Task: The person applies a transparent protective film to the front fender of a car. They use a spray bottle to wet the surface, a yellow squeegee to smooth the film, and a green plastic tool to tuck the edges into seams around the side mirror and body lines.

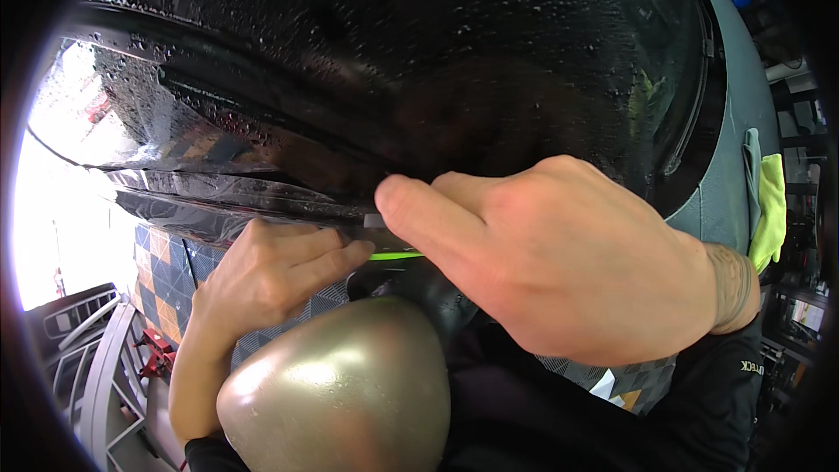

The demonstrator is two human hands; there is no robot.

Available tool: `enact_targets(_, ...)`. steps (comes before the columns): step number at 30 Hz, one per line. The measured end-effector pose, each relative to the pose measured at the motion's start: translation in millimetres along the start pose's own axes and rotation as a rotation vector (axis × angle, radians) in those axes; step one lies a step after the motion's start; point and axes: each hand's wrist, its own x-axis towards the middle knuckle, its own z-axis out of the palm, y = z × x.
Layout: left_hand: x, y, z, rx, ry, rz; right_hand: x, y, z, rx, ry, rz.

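A dark, wet car window (pixel 489 52) covered in droplets spreads above my hands. Glossy black film (pixel 201 201), wrinkled along its lower edge, hangs over the sill. My left hand (pixel 266 267) is closed at that edge, its fingers curled and the thumb hidden. Over the bottom of the glass, my right hand (pixel 559 262) is closed, with its back to me hiding most of what it holds. A small grey piece (pixel 374 221) shows beside its forefinger. Just below, a thin lime-green strip (pixel 395 256) runs from my left fingertips to behind my right hand.
Close below my hands, a bronze-coloured door mirror (pixel 350 385) juts out. A yellow-green glove or cloth (pixel 769 214) hangs at the right on the grey car body (pixel 743 105). Grey metal racks (pixel 105 376) stand at the lower left, on a patterned tile floor (pixel 162 275).
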Motion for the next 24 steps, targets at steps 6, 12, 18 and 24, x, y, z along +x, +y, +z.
enact_targets(6, 0, 7, -3, 0.103, -0.075, 0.014, 1, -1, 21, -0.059, -0.015, 0.031)
enact_targets(12, -1, 5, -2, 0.105, -0.065, 0.019, 0, -6, 0, -0.087, -0.166, 0.078)
enact_targets(18, 1, 7, -5, 0.079, -0.081, -0.002, 0, -4, 14, -0.079, -0.037, 0.025)
enact_targets(24, 3, 8, -4, 0.044, -0.059, -0.060, 1, -1, 17, -0.069, -0.013, 0.027)
